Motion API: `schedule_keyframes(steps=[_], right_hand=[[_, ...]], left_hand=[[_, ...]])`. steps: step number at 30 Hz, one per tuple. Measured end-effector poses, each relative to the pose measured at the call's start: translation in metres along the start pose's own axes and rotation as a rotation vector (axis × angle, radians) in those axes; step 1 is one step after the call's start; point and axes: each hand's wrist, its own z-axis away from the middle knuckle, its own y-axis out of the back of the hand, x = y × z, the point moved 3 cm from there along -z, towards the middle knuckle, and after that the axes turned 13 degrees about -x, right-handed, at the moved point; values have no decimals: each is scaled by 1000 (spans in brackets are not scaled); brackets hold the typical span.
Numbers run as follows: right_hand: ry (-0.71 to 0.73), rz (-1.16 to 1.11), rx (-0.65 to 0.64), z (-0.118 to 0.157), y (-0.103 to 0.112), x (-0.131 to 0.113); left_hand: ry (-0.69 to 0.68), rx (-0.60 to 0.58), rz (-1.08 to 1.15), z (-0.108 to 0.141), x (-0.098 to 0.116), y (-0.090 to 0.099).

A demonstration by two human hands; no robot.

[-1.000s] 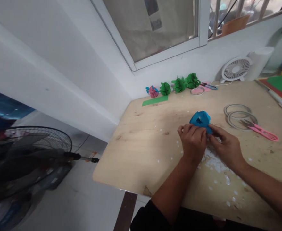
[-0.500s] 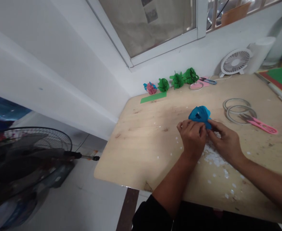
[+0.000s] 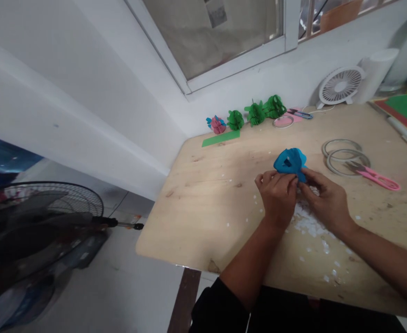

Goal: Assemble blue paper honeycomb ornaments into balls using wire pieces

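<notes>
A blue folded paper ornament [image 3: 290, 160] with cut-out openings is held just above the table, right of its middle. My left hand [image 3: 279, 192] pinches its lower edge from the left. From the right, my right hand [image 3: 323, 196] grips the same lower edge between thumb and fingers. The fingertips of both hands nearly meet there and hide part of the paper. Small white paper scraps [image 3: 311, 226] lie scattered on the table beneath and in front of my hands.
Metal rings [image 3: 348, 162] and pink-handled thread snips [image 3: 379, 178] lie to the right. Green paper ornaments [image 3: 256, 113], a pink and blue one [image 3: 217, 125] and a green strip [image 3: 220, 138] line the wall side. A small white fan [image 3: 340, 87] stands behind; a floor fan [image 3: 51, 208] is left.
The blue paper has tilted slightly and shifted a little to the right and up, so its opening shows more plainly. Both hands keep their hold on it.
</notes>
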Motion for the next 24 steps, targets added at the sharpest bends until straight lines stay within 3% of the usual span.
schedule_keyframes(steps=[12,24], right_hand=[[1,2,-6,-1,0,6],[-85,-141,-29,0,-3,15]], left_hand=[[-115,56,-122,-2,4,-1],[-51,50,-47,-4,0,-4]])
